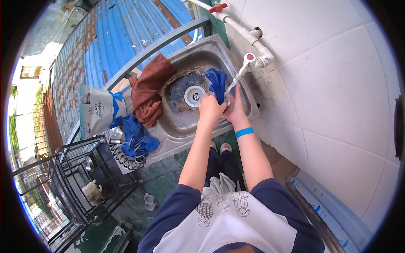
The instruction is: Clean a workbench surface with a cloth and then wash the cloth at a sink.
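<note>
A wet dark blue cloth (pixel 216 83) hangs against the right wall of the steel sink (pixel 171 134). My left hand (pixel 212 109) is closed on the cloth's lower end, beside the drain (pixel 194 96). Close by on the right, my right hand (pixel 235 107) is under the white tap (pixel 244 69), its fingers stretched upward and apart. Water seems to run from the spout onto it. A blue band (pixel 244 132) circles my right wrist. Where the two hands meet, the fingertips are partly hidden.
A brown cloth (pixel 149 92) drapes over the sink's left rim. Further left are another blue cloth (pixel 137 137), a coiled hose (pixel 126 158) and a white-and-blue bag (pixel 99 110). A black wire cage (pixel 71 185) stands at lower left. The tiled wall (pixel 333 92) bounds the right side.
</note>
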The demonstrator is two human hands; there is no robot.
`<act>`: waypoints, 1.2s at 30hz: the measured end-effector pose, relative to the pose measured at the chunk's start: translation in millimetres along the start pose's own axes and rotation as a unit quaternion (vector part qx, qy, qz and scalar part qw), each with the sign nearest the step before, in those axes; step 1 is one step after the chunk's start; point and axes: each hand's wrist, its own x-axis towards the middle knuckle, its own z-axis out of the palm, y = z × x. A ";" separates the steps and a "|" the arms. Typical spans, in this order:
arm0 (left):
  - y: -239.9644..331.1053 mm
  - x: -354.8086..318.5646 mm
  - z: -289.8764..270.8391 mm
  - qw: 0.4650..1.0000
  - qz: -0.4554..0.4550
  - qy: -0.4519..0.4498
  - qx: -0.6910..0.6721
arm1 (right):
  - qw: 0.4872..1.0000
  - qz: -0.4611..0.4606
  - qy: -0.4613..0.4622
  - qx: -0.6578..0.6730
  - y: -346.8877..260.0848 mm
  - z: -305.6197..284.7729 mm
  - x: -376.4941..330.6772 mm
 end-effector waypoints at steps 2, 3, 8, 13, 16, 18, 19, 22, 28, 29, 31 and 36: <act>8.5 -15.1 -8.9 0.995 0.054 0.012 0.086 | 0.981 -0.093 -0.172 0.015 -4.8 1.7 7.3; 8.3 -15.6 -10.0 0.994 0.078 -0.049 0.057 | 0.989 -0.042 -0.133 0.052 -8.3 -14.7 26.4; -51.7 -8.2 49.9 0.854 0.003 0.024 -0.519 | 0.975 -0.221 0.014 -0.024 14.1 8.6 31.4; -13.0 -15.4 37.9 0.424 -0.171 -0.108 -0.883 | 0.895 -0.422 0.014 -0.144 7.9 4.9 14.8; -19.4 14.7 62.0 0.506 -0.259 -0.015 -0.823 | 0.856 -0.434 0.082 -0.267 15.8 18.3 2.5; -0.3 23.1 64.0 0.503 -0.218 0.056 -0.834 | 0.709 -0.569 0.154 -0.387 18.9 16.6 -0.7; 4.4 26.8 72.6 0.540 -0.204 0.071 -0.813 | 0.684 -0.594 0.180 -0.384 14.7 11.6 7.8; 9.2 27.0 92.8 0.599 -0.207 0.105 -0.766 | 0.695 -0.562 0.190 -0.406 5.6 -4.2 20.5; -6.8 23.2 107.3 0.613 -0.337 0.143 -0.700 | 0.741 -0.414 0.101 -0.520 -10.6 -18.1 -5.0; -12.4 25.1 100.9 0.583 -0.398 0.116 -0.699 | 0.774 -0.403 0.016 -0.487 -13.4 -22.6 -15.4; -35.4 16.6 72.8 0.543 -0.347 0.112 -0.757 | 0.670 -0.547 0.085 -0.494 -10.8 -15.8 -55.3; -44.2 -19.9 -4.9 0.597 -0.292 0.215 -0.716 | 0.286 -0.816 0.060 -0.499 -83.4 73.7 -173.3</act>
